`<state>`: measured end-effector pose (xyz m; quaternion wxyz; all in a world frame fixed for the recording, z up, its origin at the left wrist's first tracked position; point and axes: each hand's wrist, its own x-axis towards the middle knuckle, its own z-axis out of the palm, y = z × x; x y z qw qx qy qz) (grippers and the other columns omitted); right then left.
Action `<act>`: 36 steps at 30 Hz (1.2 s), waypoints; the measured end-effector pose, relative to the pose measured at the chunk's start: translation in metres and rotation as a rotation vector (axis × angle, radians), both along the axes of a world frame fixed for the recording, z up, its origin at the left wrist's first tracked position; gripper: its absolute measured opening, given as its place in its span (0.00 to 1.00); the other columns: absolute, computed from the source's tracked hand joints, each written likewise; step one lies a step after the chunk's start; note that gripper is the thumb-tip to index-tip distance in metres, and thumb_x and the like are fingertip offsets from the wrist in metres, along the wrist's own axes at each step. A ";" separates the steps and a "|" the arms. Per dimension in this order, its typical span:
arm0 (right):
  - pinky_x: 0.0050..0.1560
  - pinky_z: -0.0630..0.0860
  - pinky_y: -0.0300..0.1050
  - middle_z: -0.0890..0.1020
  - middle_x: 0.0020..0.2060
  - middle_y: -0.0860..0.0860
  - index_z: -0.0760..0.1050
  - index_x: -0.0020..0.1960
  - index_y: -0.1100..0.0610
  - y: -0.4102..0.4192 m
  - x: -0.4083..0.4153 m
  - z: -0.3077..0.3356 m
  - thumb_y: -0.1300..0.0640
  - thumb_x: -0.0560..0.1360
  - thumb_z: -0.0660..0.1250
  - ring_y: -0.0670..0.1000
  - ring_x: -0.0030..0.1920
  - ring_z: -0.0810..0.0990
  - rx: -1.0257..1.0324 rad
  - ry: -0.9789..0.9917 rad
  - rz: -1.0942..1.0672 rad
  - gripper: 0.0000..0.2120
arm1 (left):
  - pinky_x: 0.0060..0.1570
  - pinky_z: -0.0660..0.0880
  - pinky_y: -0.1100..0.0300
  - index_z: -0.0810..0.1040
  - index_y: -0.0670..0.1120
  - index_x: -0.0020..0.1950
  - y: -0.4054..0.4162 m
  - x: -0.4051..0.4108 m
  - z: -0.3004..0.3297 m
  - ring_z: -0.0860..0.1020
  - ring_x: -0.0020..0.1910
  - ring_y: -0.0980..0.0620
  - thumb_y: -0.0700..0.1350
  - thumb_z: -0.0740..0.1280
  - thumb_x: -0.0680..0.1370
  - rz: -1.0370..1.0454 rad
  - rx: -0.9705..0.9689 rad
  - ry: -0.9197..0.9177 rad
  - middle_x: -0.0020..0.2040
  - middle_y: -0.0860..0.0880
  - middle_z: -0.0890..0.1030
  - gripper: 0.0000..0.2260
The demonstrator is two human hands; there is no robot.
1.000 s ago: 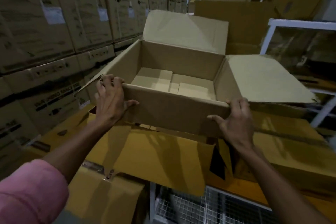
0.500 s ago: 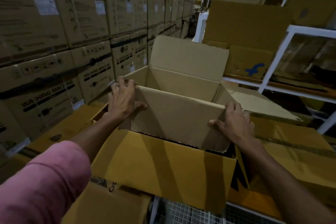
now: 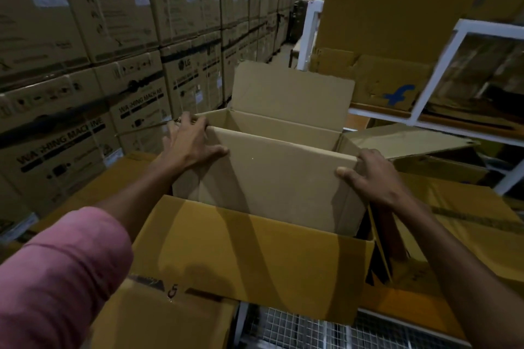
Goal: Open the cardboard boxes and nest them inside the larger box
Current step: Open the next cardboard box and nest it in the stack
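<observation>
The brown box (image 3: 272, 178) sits partly lowered into the larger yellow box (image 3: 249, 258), its near wall rising above the yellow box's near wall and its bottom hidden inside. Its far flap (image 3: 292, 96) stands upright and its right flap (image 3: 408, 140) lies folded outward, away from the yellow box.

The left hand (image 3: 190, 144) holds the brown box's near left corner, fingers hooked over the top edge and thumb pressed on the near wall. The right hand (image 3: 371, 176) holds the near right corner the same way, thumb on the near wall and fingers curled round the side. Both grips are clamped on the box.

The brown box looks like plain corrugated board: probably light, stiff along the folded corners, but easy to bow in the middle of a wall. The top corners, where the hands already are, seem the best hold. The fit in the yellow box appears close, so it will likely need to go down level rather than tilted, or a bottom edge may catch.

Stacked washing-machine cartons (image 3: 85, 93) stand to the left of the yellow box.
</observation>
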<state>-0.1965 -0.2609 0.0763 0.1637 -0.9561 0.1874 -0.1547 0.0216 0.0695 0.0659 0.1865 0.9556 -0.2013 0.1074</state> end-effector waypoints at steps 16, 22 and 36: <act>0.48 0.71 0.46 0.81 0.46 0.53 0.79 0.48 0.58 0.011 -0.007 -0.020 0.55 0.82 0.64 0.53 0.49 0.78 0.294 0.053 -0.036 0.09 | 0.62 0.68 0.37 0.78 0.51 0.61 -0.001 -0.017 -0.019 0.68 0.66 0.34 0.73 0.54 0.77 0.077 0.199 0.163 0.65 0.42 0.74 0.30; 0.52 0.77 0.49 0.83 0.53 0.55 0.80 0.54 0.59 0.021 -0.009 -0.087 0.48 0.82 0.63 0.57 0.53 0.80 0.117 0.384 -0.061 0.15 | 0.60 0.67 0.39 0.78 0.49 0.58 0.004 -0.037 -0.075 0.68 0.65 0.38 0.63 0.61 0.79 0.102 0.388 0.367 0.63 0.42 0.75 0.20; 0.44 0.79 0.49 0.82 0.42 0.51 0.79 0.47 0.52 0.010 -0.009 -0.042 0.43 0.81 0.64 0.50 0.43 0.80 0.027 0.403 0.017 0.14 | 0.48 0.79 0.45 0.74 0.49 0.38 -0.021 -0.049 -0.021 0.77 0.41 0.45 0.58 0.62 0.82 -0.142 0.323 0.231 0.39 0.48 0.76 0.18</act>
